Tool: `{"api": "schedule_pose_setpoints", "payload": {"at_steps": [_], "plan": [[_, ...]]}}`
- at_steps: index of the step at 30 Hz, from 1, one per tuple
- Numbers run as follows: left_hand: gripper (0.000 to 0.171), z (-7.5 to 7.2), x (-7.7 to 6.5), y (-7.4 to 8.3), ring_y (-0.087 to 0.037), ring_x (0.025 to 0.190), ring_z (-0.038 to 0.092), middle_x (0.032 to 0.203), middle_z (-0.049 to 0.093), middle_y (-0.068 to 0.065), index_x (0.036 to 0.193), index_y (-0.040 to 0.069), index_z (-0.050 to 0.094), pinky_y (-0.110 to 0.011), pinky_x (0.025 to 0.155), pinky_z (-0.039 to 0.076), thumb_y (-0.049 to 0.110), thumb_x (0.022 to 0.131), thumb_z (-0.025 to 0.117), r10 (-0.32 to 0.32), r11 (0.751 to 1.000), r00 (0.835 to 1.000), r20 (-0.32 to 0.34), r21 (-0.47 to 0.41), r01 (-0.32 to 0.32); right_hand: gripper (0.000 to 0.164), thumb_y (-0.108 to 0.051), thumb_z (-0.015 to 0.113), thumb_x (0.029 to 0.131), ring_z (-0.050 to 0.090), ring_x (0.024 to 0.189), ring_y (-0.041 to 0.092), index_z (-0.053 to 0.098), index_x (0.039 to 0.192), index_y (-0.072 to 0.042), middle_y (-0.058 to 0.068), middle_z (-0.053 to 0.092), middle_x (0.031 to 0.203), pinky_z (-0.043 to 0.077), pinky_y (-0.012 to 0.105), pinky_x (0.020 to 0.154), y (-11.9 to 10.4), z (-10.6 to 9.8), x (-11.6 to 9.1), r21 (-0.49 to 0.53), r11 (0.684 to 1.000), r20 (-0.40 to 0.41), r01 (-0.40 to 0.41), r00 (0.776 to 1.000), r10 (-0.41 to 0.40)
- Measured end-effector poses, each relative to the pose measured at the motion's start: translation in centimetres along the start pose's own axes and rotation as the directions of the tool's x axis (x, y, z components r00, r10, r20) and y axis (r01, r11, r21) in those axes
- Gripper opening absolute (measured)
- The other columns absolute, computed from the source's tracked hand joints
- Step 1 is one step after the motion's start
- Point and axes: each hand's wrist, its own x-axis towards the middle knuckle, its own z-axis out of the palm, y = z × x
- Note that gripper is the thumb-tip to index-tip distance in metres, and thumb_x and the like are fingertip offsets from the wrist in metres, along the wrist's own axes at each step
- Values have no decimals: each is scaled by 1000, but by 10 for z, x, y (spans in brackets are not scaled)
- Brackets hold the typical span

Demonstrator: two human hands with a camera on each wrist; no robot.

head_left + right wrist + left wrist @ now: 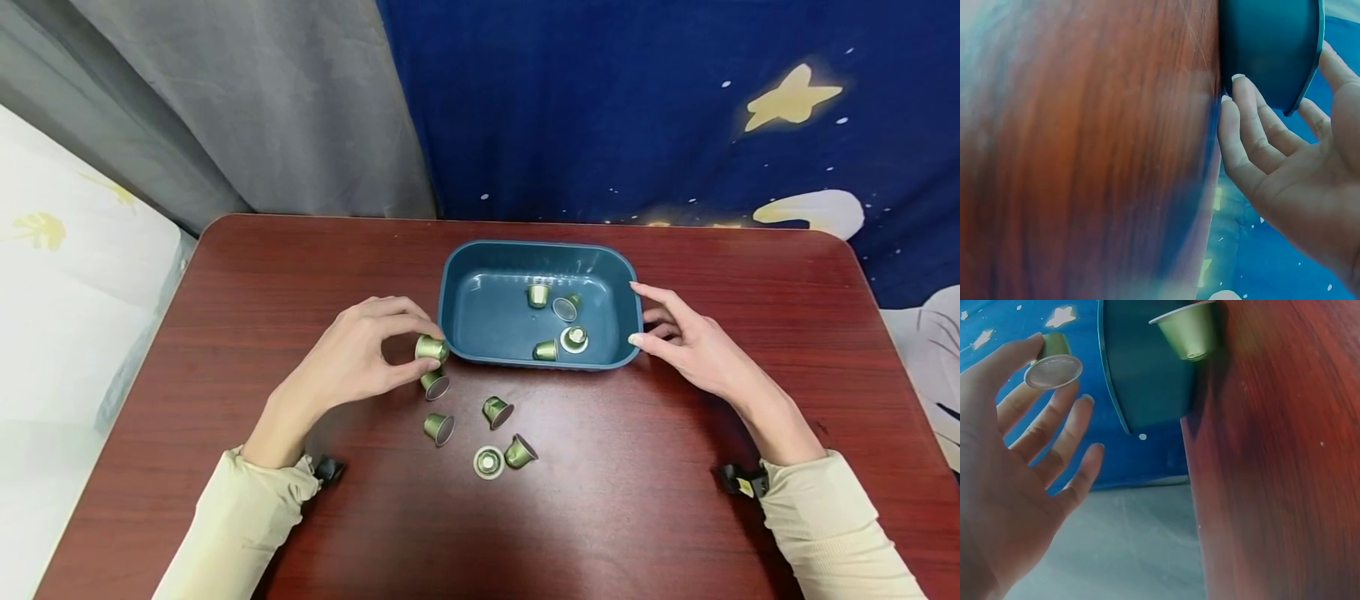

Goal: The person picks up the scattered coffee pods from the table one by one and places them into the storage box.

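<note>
A green coffee capsule (431,348) is pinched between the thumb and fingers of my left hand (367,346), just outside the left end of a blue plastic bin (540,364). The left wrist view shows the held capsule's flat foil lid (1054,372), the other fingers spread. Right below this hand lies another green capsule (435,385) on the table. My right hand (693,346) is at the bin's right end, thumb and forefinger tips touching the rim. Its other fingers rest loosely along the outer wall (1272,50). Inside the bin lie several green capsules (574,338).
Several more green capsules (497,412) lie on the dark red wooden table (615,500) in front of the bin. Behind the table's far edge hang a grey curtain (300,108) and a blue starry cloth (585,108).
</note>
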Motion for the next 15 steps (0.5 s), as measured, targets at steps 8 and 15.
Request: {"api": "schedule_pose_setpoints", "payload": {"at_steps": [8,15], "plan": [[26,1,9,-1,-4,94,61,102,62,19,104,29,75,-30,80,49,28,79,84,5,998,1000,-9,-66,-6,70,-18,68,96,62,100,3,33,156,-25,12,67,120,48,13,78,0,1,0,8,1000,-1,-9,1000,9],[25,2,17,-1,-9,94,63,101,63,19,104,29,76,-28,81,48,33,81,83,28,996,1000,-12,-79,-29,69,-17,67,97,63,99,3,33,156,-26,13,67,117,48,12,79,0,2,0,22,1000,-6,1,1000,-1]]}}
